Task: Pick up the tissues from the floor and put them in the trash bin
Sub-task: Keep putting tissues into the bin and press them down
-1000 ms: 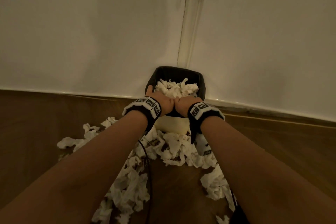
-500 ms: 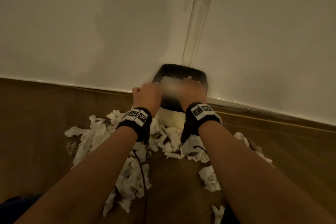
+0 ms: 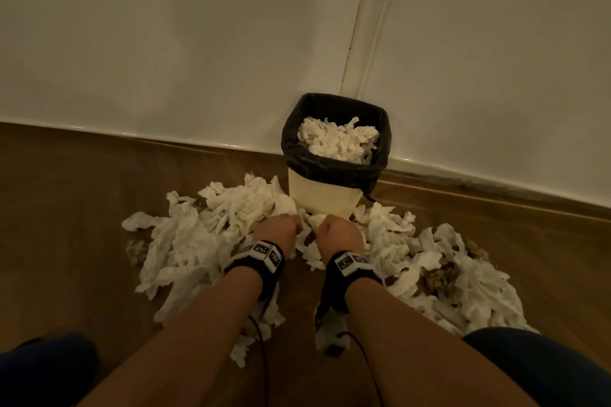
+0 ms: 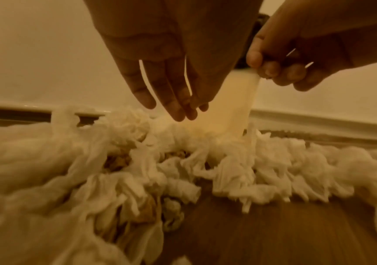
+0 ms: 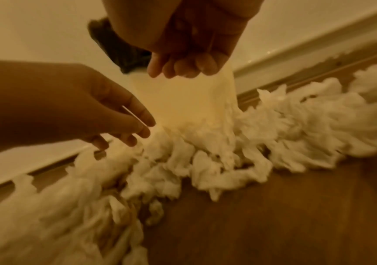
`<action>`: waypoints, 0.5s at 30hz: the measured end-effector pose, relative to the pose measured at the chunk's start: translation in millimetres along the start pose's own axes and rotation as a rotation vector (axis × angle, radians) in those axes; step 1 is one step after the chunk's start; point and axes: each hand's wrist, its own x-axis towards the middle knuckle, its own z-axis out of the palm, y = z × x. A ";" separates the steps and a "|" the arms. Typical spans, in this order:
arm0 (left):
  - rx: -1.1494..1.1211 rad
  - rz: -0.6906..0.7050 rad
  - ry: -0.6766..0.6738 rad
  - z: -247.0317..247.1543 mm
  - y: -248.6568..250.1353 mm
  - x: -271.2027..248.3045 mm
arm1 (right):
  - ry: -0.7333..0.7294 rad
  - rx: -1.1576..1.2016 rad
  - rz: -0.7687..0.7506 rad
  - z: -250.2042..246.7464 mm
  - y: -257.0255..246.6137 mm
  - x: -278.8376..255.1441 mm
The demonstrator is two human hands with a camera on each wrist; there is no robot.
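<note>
The tissues lie in a wide heap on the floor around the foot of the trash bin, which is already well filled. The left hand hangs over the heap with straight, slack fingers, its grip holding nothing, while the right hand pinches one tissue strand. Best to rake both hands under a bunch, gather it together, then lift it clear over the rim.

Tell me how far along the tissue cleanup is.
Partly done: the trash bin already holds a mound of tissues. In hand: the right hand pinches one tissue rising from the pile; the left hand reaches down with straight fingers. Left: a large spread of floor tissues on both sides.
</note>
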 end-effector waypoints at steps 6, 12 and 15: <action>0.142 0.058 -0.064 38.5 1.4 22.2 | -0.048 0.029 0.113 15.4 13.0 5.4; 0.211 -0.047 -0.120 59.7 4.2 26.1 | -0.044 0.082 0.267 23.1 26.7 8.5; 0.123 -0.100 -0.099 60.5 0.5 26.6 | -0.047 0.067 0.263 26.2 30.2 6.5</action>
